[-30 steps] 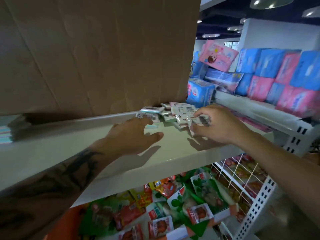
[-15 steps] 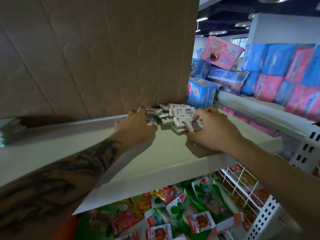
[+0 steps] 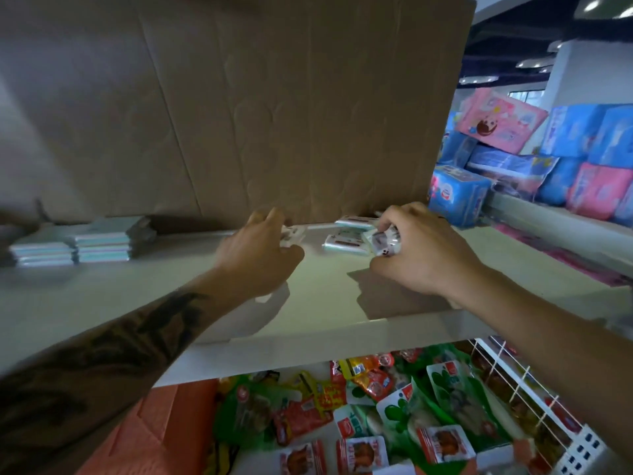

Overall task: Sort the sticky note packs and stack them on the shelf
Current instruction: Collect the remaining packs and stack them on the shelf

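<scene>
Loose sticky note packs (image 3: 346,243) lie on the white shelf (image 3: 325,303) against a cardboard back wall. My right hand (image 3: 418,255) grips a small bundle of packs (image 3: 385,241) at the pile's right side. My left hand (image 3: 257,255) curls its fingers round another pack (image 3: 291,234) just left of the pile. Two neat stacks of pale blue packs (image 3: 102,240) stand at the shelf's far left.
A tall cardboard sheet (image 3: 274,104) rises behind the shelf. Below the shelf a wire basket (image 3: 534,382) holds several snack packets (image 3: 376,423). Blue and pink wrapped bundles (image 3: 561,159) fill the neighbouring shelf at the right.
Both hands have drawn packs out of the pile, the left one leftward, the right one lifting a bundle. The view has swung left, revealing the stacked packs.
</scene>
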The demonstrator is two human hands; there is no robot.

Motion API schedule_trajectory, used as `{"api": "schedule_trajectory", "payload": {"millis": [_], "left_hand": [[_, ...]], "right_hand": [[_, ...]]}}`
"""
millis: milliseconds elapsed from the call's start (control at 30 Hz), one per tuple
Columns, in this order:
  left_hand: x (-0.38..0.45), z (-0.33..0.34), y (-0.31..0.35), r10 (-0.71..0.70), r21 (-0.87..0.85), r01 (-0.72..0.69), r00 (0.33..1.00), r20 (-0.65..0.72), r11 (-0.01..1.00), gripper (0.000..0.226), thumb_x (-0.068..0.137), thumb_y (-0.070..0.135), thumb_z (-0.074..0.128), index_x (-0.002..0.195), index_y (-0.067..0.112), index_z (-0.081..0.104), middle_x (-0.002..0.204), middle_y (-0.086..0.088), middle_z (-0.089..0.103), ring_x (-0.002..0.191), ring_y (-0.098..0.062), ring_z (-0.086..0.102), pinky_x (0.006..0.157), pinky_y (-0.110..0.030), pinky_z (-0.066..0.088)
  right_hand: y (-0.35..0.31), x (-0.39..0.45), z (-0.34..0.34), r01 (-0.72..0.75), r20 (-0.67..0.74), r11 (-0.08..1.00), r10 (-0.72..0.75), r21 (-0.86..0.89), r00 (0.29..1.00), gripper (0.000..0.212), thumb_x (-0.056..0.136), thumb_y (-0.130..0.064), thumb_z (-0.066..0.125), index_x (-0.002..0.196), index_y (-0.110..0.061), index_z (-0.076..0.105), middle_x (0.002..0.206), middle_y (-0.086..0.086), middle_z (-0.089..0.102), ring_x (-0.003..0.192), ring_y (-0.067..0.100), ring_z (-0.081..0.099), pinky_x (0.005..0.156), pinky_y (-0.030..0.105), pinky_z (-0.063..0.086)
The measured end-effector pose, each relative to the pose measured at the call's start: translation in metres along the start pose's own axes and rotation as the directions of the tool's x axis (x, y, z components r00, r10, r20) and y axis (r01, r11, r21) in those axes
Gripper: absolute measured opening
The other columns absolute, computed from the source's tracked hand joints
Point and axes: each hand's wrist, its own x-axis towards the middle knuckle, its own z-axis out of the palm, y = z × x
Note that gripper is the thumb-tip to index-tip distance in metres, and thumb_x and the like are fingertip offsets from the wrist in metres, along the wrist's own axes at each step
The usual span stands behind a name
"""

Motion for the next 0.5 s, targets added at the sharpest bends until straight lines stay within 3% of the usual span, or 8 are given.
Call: {"api": "schedule_trajectory", "payload": {"millis": [200,333,500], "left_hand": [[-0.048,-0.05,-0.088,-0.052,-0.016,0.051,0.996,-0.073,0.999,0.036,0.095,0.042,0.064,0.128,0.033,0.053,0.132,0.005,0.058,0.099,-0.013,0.059,0.08,-0.032,0.05],[-0.077,-0.083,-0.155,-0.133,-0.015,0.132,0.989,-0.059,0.991,0.039,0.094,0.042,0.064,0.13,0.034,0.05,0.135,0.003,0.058,0.107,-0.02,0.061,0.09,-0.042,0.055],[-0.101,-0.111,-0.224,-0.23,0.077,0.234,0.972,-0.057,0.969,0.037,0.088,0.05,0.06,0.123,0.038,0.058,0.129,0.005,0.063,0.101,-0.022,0.062,0.079,-0.033,0.048]], "right_hand": [[-0.105,0.017,0.03,0.181,0.086,0.983,-0.183,0.036,0.979,0.049,0.077,-0.047,0.076,0.118,-0.033,0.054,0.124,-0.004,0.048,0.107,0.023,0.054,0.088,0.042,0.052],[-0.179,0.03,0.055,0.289,0.118,0.955,-0.294,0.06,0.948,0.051,0.077,-0.05,0.074,0.119,-0.033,0.052,0.123,-0.006,0.047,0.106,0.022,0.055,0.08,0.035,0.045],[-0.26,0.038,0.084,0.359,0.18,0.928,-0.371,0.095,0.911,0.049,0.076,-0.053,0.073,0.117,-0.035,0.052,0.129,-0.008,0.046,0.11,0.024,0.055,0.086,0.037,0.047]]}}
